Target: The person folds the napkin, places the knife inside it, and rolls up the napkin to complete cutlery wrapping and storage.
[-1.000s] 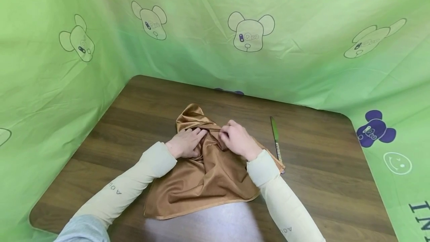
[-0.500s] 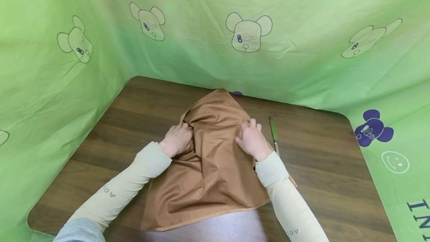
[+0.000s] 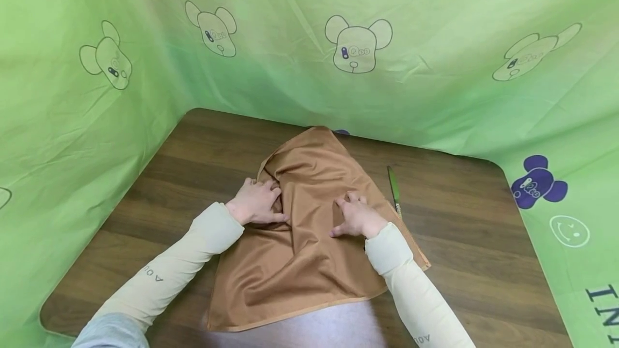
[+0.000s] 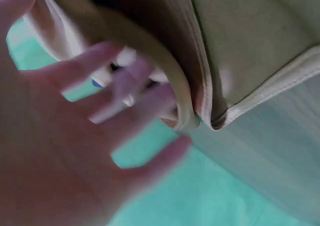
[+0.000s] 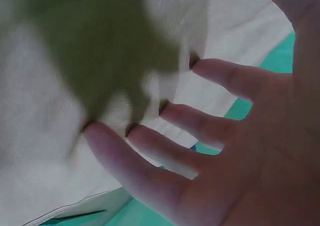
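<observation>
A brown satiny cloth [image 3: 314,278] with a stitched hem lies rumpled across the table, one corner stretching toward the far edge. At its left side, my left hand [image 3: 256,203] is over a gathered fold, fingers spread. The left wrist view shows those fingers extended beside hanging layers of the cloth [image 4: 250,36], pinching nothing. My right hand [image 3: 355,216] touches the right half of the cloth. Its spread fingertips press lightly into the fabric [image 5: 45,156] in the right wrist view. Beyond that hand lies a green-bladed knife [image 3: 393,184], its patterned handle partly covered by the cloth's edge.
The wood-grain table [image 3: 474,240] has rounded corners. Green fabric walls [image 3: 280,69] printed with bear faces stand round its left, back and right sides. A whitish glossy patch [image 3: 319,321] shows at the near edge, below the cloth.
The cloth's bunched far part has been spread toward the back and right, covering more of the knife's handle. My left hand has loosened from the fold; my right hand has come down onto the fabric.
</observation>
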